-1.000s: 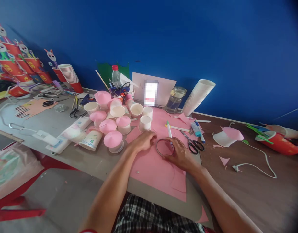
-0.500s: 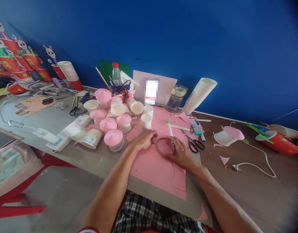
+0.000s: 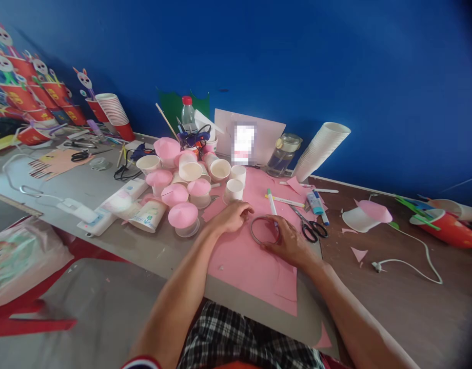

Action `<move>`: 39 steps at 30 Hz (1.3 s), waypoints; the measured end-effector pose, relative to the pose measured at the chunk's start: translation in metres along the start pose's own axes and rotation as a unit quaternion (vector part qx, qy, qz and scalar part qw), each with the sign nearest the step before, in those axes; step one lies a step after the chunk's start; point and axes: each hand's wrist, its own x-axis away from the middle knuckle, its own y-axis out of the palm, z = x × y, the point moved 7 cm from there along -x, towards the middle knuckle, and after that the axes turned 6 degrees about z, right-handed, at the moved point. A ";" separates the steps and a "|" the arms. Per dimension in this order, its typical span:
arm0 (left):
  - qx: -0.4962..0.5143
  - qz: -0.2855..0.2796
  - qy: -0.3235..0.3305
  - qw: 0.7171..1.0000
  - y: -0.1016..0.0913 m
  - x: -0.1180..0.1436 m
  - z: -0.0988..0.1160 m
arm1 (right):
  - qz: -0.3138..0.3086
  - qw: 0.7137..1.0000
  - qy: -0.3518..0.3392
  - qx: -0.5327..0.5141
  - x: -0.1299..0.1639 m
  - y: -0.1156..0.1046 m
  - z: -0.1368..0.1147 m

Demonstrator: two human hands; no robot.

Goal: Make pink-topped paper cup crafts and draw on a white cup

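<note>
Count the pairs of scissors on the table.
2. One pair of scissors lies just right of the right hand, at the pink sheet's edge; the second pair lies far left on the orange paper. Clutter may hide more.

Bright even daylight, soft shadows, warped edges, dark vignetted right corners

At frame centre a ring [image 3: 264, 230] lay on a paper sheet [image 3: 247, 266] between the left hand [image 3: 232, 216] and right hand [image 3: 290, 246], with cups [image 3: 182, 179] clustered upper left, scissors [image 3: 311, 229] just right, and a cup stack [image 3: 320, 148] behind.
</note>
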 end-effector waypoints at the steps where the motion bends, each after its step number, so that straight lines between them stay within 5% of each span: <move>1: 0.010 0.004 0.015 1.000 0.000 0.000 0.004 | 0.001 1.000 -0.001 0.001 0.000 0.000 0.000; 11: 0.067 0.032 0.039 0.996 -0.002 0.000 0.016 | 0.004 1.000 0.006 -0.023 -0.002 -0.001 -0.001; 16: 0.000 -0.005 0.107 0.994 0.001 0.003 0.031 | 0.004 0.999 0.010 -0.030 -0.004 -0.001 -0.001; 31: -0.105 -0.098 0.094 0.985 0.015 0.005 0.035 | 0.014 0.999 0.001 -0.039 -0.003 -0.003 -0.003; 36: -0.131 -0.091 0.058 0.986 0.012 0.006 0.028 | 0.099 0.985 0.008 -0.141 -0.003 -0.032 0.000; 39: -0.141 -0.098 0.039 0.984 0.012 0.006 0.024 | 0.196 0.946 0.037 -0.257 0.000 -0.054 0.006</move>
